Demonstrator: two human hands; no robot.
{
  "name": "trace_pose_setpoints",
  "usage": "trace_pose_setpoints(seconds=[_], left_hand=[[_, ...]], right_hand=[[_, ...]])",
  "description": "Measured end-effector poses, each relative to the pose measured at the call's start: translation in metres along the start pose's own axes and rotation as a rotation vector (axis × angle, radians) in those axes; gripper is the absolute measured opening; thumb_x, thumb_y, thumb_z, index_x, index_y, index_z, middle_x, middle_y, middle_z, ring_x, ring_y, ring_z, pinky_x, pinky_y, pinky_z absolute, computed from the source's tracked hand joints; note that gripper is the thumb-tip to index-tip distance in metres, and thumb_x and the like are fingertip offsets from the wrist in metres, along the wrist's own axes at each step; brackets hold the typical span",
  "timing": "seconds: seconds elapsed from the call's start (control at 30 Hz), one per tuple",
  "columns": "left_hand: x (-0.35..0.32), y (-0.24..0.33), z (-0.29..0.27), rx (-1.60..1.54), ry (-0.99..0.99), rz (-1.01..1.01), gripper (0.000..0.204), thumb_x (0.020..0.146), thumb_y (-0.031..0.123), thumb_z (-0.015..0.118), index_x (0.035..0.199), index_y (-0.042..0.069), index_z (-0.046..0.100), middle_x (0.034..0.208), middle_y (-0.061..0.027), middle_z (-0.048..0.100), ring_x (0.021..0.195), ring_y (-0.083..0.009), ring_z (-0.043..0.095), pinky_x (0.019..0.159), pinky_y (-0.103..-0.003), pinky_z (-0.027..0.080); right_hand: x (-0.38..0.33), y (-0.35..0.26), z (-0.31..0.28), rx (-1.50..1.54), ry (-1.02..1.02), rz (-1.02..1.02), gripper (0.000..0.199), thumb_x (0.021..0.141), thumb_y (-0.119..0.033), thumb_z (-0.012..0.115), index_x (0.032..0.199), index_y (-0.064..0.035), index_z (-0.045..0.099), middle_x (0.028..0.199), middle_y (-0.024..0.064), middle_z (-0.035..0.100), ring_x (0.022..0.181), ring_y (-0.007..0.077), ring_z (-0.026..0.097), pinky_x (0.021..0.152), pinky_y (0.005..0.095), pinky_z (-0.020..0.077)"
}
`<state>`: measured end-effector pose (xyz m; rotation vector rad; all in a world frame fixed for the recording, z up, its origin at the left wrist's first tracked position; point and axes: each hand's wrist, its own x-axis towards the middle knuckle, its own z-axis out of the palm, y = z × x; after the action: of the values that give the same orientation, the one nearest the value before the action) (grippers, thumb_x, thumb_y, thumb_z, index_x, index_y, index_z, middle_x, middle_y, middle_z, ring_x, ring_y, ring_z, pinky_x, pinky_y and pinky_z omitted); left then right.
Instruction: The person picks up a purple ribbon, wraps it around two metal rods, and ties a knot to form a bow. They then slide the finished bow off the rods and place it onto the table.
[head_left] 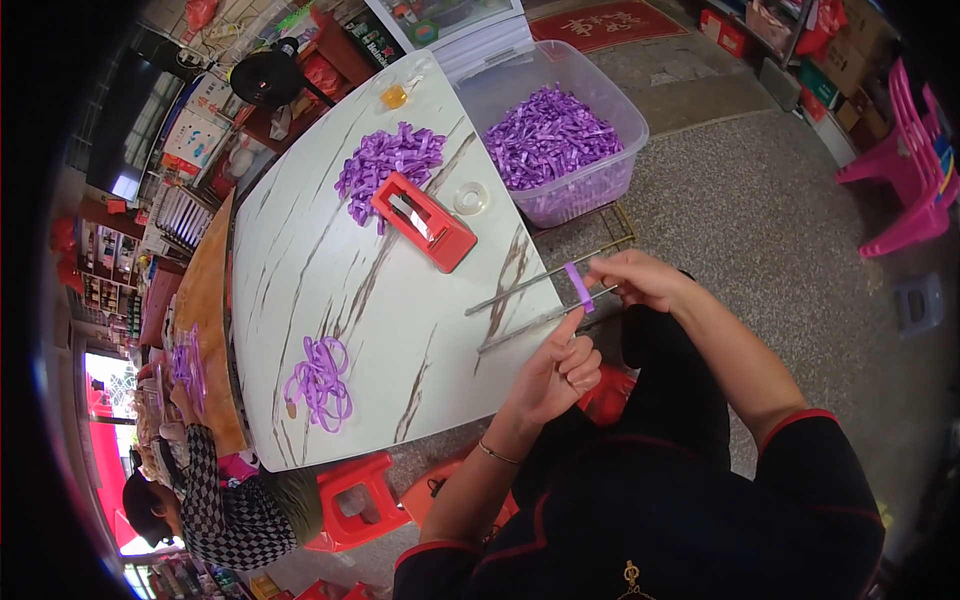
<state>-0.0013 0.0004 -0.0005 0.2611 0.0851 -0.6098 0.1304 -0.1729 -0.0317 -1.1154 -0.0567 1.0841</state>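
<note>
Two thin metal rods run side by side and reach out over the table's right edge. A strip of purple ribbon lies across both rods, near my fingers. My right hand is closed in a pinch at the rods, beside the ribbon's upper part. My left hand stretches its index finger to the ribbon's lower end, while the other fingers curl in toward the palm. What those curled fingers may hold is hidden. A red tape dispenser lies on the table, with a clear tape roll next to it.
On the white marbled table are a purple ribbon pile and loose ribbon loops. A clear bin full of purple ribbon pieces stands beyond its right edge. Another person works at the left; red stools stand below.
</note>
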Motion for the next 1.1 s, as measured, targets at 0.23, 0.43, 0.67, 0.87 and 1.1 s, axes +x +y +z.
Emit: trace_pose_setpoints(seconds=[0.23, 0.43, 0.67, 0.87, 1.1], left_hand=[[0.0, 0.0, 0.0, 0.005, -0.005, 0.006, 0.059, 0.082, 0.009, 0.045, 0.137, 0.016, 0.025, 0.062, 0.003, 0.032, 0.059, -0.0095, 0.034, 0.058, -0.022, 0.032], [0.0, 0.001, 0.001, 0.014, -0.037, -0.003, 0.061, 0.082, 0.01, 0.045, 0.138, 0.016, 0.022, 0.062, 0.0029, 0.032, 0.059, -0.0094, 0.034, 0.059, -0.022, 0.032], [0.0, -0.001, -0.001, 0.013, -0.014, 0.002, 0.062, 0.082, 0.01, 0.045, 0.139, 0.016, 0.021, 0.062, 0.003, 0.032, 0.059, -0.0092, 0.034, 0.058, -0.022, 0.032], [0.001, 0.0, 0.0, -0.014, -0.003, 0.006, 0.06, 0.083, 0.009, 0.046, 0.137, 0.016, 0.02, 0.06, 0.0023, 0.031, 0.057, -0.01, 0.033, 0.055, -0.023, 0.031], [0.0, 0.0, 0.002, -0.003, 0.02, 0.01, 0.062, 0.083, 0.009, 0.046, 0.138, 0.015, 0.02, 0.06, 0.0025, 0.031, 0.057, -0.0096, 0.033, 0.056, -0.022, 0.031]], right_hand=[[-0.008, 0.001, 0.011, -0.205, 0.18, -0.093, 0.024, 0.081, -0.029, 0.061, 0.09, -0.0083, 0.068, 0.052, -0.0082, 0.039, 0.044, 0.0029, 0.031, 0.039, 0.0191, 0.0212], [-0.004, 0.008, 0.005, -0.084, 0.119, -0.038, 0.026, 0.083, -0.029, 0.059, 0.095, -0.0078, 0.066, 0.051, -0.01, 0.032, 0.043, 0.0017, 0.027, 0.039, 0.0182, 0.0175], [0.015, 0.031, -0.009, 0.307, -0.174, 0.032, 0.02, 0.088, -0.021, 0.054, 0.097, -0.0051, 0.059, 0.057, -0.01, 0.033, 0.047, 0.0002, 0.027, 0.04, 0.0154, 0.018], [0.046, 0.062, -0.002, 0.602, -0.402, 0.023, 0.018, 0.089, -0.016, 0.049, 0.097, -0.0026, 0.057, 0.059, -0.0076, 0.036, 0.046, 0.0004, 0.03, 0.042, 0.0148, 0.0217], [0.068, 0.079, 0.002, 0.727, -0.502, -0.008, 0.018, 0.089, -0.02, 0.05, 0.09, -0.0034, 0.056, 0.062, -0.0029, 0.049, 0.045, 0.0014, 0.039, 0.045, 0.0161, 0.0299]])
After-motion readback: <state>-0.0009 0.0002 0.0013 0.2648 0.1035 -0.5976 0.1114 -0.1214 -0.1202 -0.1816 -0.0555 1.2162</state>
